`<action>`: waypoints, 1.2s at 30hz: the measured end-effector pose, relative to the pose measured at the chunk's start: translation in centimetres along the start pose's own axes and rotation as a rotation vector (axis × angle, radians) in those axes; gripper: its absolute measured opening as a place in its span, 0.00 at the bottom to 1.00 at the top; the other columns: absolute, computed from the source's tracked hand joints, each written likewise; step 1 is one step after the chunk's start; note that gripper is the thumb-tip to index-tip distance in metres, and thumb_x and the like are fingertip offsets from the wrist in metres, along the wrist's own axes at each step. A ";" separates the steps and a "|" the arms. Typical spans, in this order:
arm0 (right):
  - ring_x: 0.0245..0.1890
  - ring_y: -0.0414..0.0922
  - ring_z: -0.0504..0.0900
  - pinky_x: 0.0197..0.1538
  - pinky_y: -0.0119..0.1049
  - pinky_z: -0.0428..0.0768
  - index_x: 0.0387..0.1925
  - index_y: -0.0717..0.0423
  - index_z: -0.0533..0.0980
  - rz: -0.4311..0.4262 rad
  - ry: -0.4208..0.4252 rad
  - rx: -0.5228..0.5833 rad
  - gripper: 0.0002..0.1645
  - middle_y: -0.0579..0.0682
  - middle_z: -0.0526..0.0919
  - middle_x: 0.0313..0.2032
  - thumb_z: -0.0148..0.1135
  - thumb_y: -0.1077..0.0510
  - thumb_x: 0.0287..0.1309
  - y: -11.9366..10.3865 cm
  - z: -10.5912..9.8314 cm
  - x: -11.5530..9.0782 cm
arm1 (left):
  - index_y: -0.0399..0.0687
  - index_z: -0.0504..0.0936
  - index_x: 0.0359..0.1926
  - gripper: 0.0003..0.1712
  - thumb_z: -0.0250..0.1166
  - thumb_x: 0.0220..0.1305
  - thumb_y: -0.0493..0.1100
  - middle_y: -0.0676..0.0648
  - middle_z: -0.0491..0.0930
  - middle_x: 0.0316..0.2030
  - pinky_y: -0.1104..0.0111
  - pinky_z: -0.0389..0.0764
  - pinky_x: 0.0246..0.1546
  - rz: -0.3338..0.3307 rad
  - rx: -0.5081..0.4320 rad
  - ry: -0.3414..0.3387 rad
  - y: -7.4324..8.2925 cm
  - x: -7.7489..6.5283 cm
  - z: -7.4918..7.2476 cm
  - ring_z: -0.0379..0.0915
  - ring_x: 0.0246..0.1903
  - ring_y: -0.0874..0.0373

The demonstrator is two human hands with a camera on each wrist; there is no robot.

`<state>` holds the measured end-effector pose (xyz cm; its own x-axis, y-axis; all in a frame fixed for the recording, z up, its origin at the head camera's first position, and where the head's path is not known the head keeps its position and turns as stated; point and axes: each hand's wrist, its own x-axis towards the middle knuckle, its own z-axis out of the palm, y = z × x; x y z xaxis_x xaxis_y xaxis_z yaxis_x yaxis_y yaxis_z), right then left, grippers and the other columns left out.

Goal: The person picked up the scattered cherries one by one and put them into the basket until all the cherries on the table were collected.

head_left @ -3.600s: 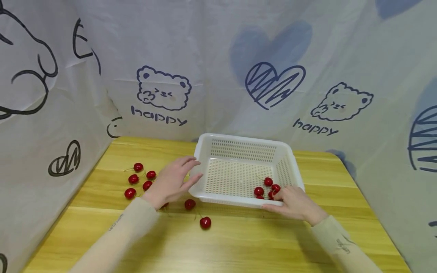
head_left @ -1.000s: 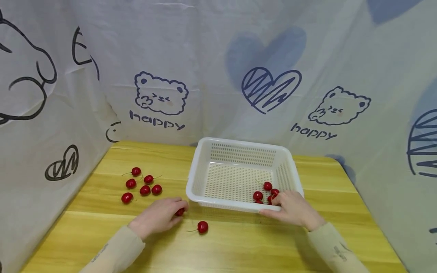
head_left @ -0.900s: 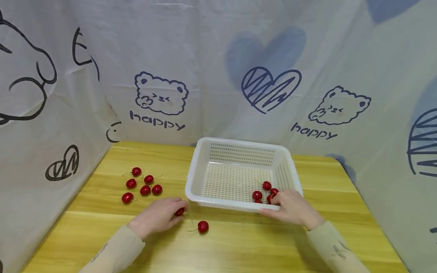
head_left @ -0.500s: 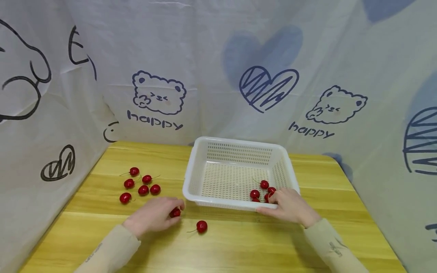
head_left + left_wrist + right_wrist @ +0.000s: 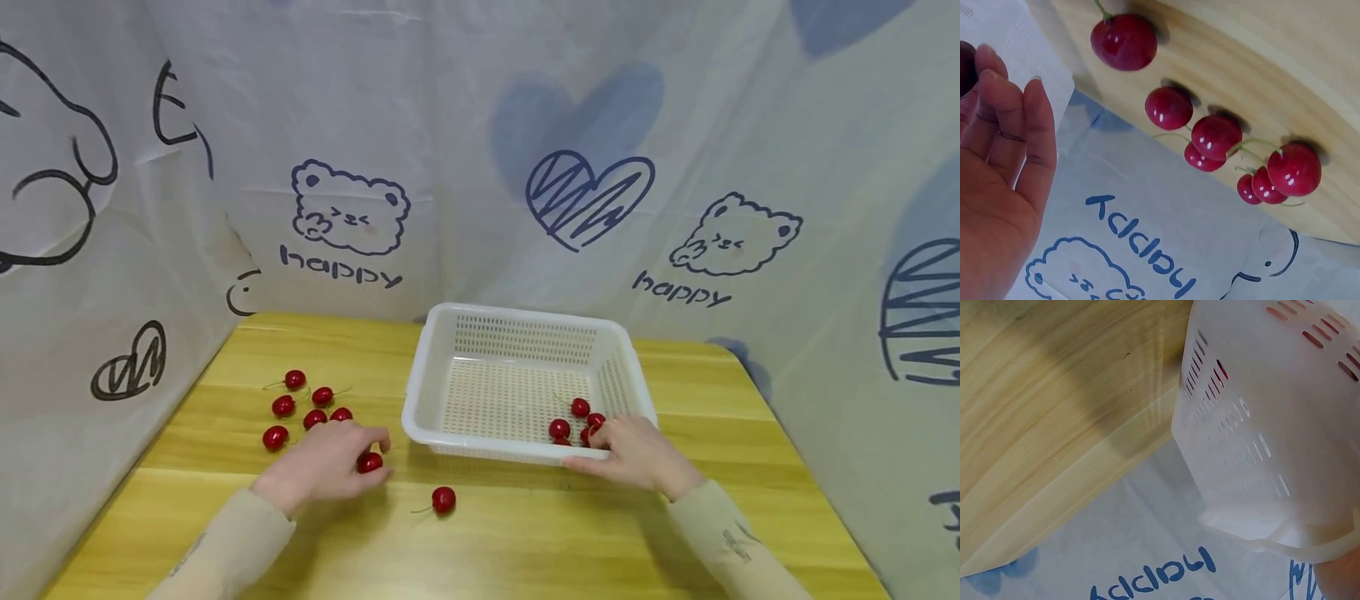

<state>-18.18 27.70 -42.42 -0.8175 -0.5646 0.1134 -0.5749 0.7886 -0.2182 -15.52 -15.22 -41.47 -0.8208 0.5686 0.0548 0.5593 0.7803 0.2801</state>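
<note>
My left hand (image 5: 326,462) has its fingers curled around a red cherry (image 5: 370,462) at the left of the table, the thumb below it. In the left wrist view, part of that cherry (image 5: 966,67) shows dark at the fingertips by the frame edge. My right hand (image 5: 637,454) grips the near right rim of a white slotted plastic basket (image 5: 517,312), thumb outside and fingers inside. Several cherries (image 5: 559,428) lie in the basket's near right corner, partly hidden by the rim and that hand. The right wrist view shows the basket's wall (image 5: 1310,444) from outside.
Several stemmed cherries (image 5: 283,406) are grouped on the wooden table (image 5: 510,542) beyond my left hand. One more cherry (image 5: 443,500) lies in front of the basket. A printed white cloth (image 5: 465,167) hangs behind the table and along its sides.
My left hand has moved left with the cherry between its fingers, away from the basket toward the grouped cherries. My right hand keeps its grip on the basket rim.
</note>
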 end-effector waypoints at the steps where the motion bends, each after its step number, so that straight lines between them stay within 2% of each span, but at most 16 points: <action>1: 0.12 0.32 0.52 0.17 0.26 0.52 0.07 0.41 0.54 -0.002 -0.003 0.001 0.36 0.33 0.47 0.09 0.52 0.23 0.50 0.0 0.0 -0.1 | 0.55 0.79 0.38 0.12 0.64 0.57 0.54 0.62 0.67 0.16 0.71 0.69 0.21 -0.003 0.009 0.009 -0.1 0.0 -0.1 0.62 0.18 0.66; 9: 0.12 0.32 0.51 0.17 0.27 0.50 0.07 0.40 0.53 -0.026 0.031 -0.021 0.36 0.33 0.46 0.09 0.53 0.23 0.50 0.0 0.0 0.0 | 0.54 0.79 0.38 0.13 0.63 0.56 0.54 0.61 0.66 0.14 0.70 0.69 0.21 -0.057 0.028 0.091 -0.5 0.7 -1.9 0.63 0.17 0.65; 16: 0.12 0.32 0.50 0.17 0.27 0.49 0.07 0.40 0.53 -0.023 0.018 -0.016 0.36 0.33 0.46 0.09 0.52 0.23 0.50 0.0 -0.1 0.1 | 0.51 0.79 0.39 0.13 0.61 0.55 0.51 0.59 0.60 0.10 0.71 0.58 0.12 -0.061 0.048 0.200 -0.5 1.8 -3.8 0.56 0.12 0.64; 20: 0.13 0.32 0.49 0.17 0.27 0.48 0.07 0.40 0.52 -0.024 0.030 -0.022 0.37 0.33 0.45 0.10 0.52 0.23 0.50 0.0 -0.1 0.2 | 0.51 0.79 0.41 0.14 0.60 0.56 0.50 0.58 0.60 0.11 0.71 0.56 0.12 -0.071 0.027 0.269 -0.1 2.5 -4.5 0.55 0.12 0.64; 26: 0.12 0.32 0.50 0.17 0.27 0.50 0.07 0.40 0.53 -0.018 0.026 -0.021 0.36 0.33 0.46 0.10 0.53 0.23 0.49 0.0 0.0 0.0 | 0.52 0.78 0.46 0.16 0.60 0.59 0.53 0.59 0.71 0.21 0.70 0.66 0.19 -0.044 0.013 0.347 1.1 3.9 -4.5 0.64 0.19 0.63; 28: 0.12 0.32 0.50 0.17 0.27 0.50 0.07 0.40 0.53 -0.008 0.016 -0.016 0.36 0.33 0.46 0.09 0.52 0.22 0.49 0.0 0.1 0.0 | 0.52 0.78 0.46 0.17 0.60 0.59 0.53 0.60 0.72 0.24 0.70 0.68 0.21 -0.035 0.016 0.352 1.5 4.4 -4.3 0.66 0.21 0.62; 32: 0.12 0.32 0.50 0.17 0.27 0.50 0.07 0.41 0.53 0.017 0.005 -0.009 0.37 0.33 0.46 0.09 0.51 0.22 0.48 0.0 0.3 -0.1 | 0.52 0.77 0.47 0.17 0.58 0.60 0.54 0.59 0.72 0.24 0.71 0.69 0.20 -0.019 0.007 0.348 2.1 5.6 -4.1 0.66 0.21 0.63; 36: 0.13 0.33 0.51 0.18 0.27 0.50 0.07 0.41 0.53 0.035 0.007 -0.014 0.37 0.34 0.46 0.09 0.51 0.21 0.47 0.0 0.3 -0.1 | 0.52 0.75 0.51 0.19 0.57 0.60 0.53 0.58 0.75 0.30 0.71 0.70 0.21 0.009 0.008 0.366 2.7 6.7 -3.9 0.67 0.23 0.62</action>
<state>-18.14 27.70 -42.68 -0.8372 -0.5352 0.1125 -0.5465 0.8112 -0.2081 -19.99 -10.27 -36.57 -0.8023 0.4456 0.3972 0.5663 0.7786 0.2703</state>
